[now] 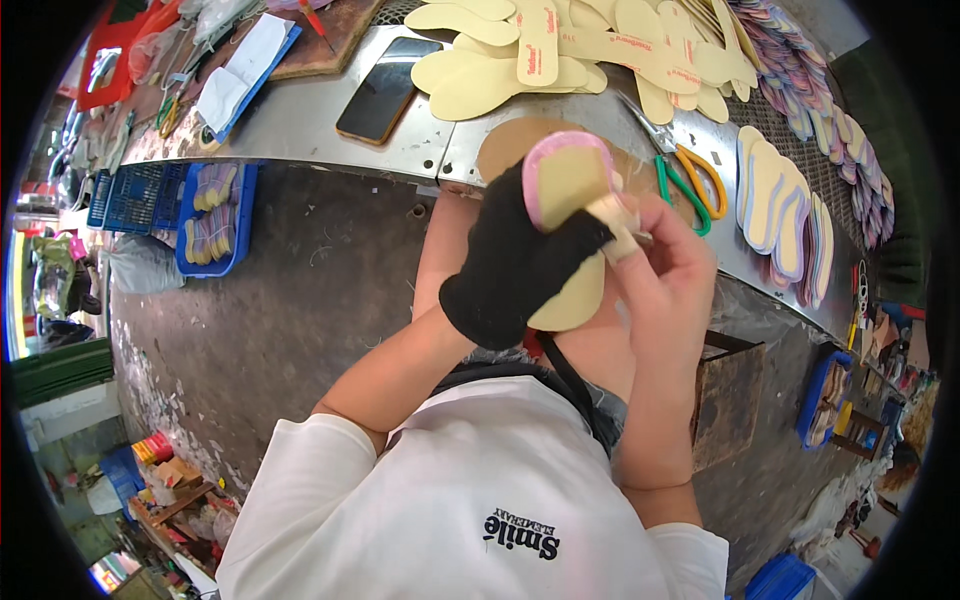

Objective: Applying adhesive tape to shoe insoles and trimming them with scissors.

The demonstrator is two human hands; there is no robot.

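- The left hand (520, 265), in a black glove, grips the insole (567, 215) from the left, its fingers (585, 238) wrapped across the middle.
- The right hand (665, 265) meets the insole's right edge, fingers pressed together, pinching a small pale piece (620, 222) against it.
- The insole is held above the lap, just in front of the tabletop (320, 120) edge.
- Its long axis runs near upright; the pink-rimmed end points toward the tabletop.
- Scissors (685, 175) lie just right of the insole.
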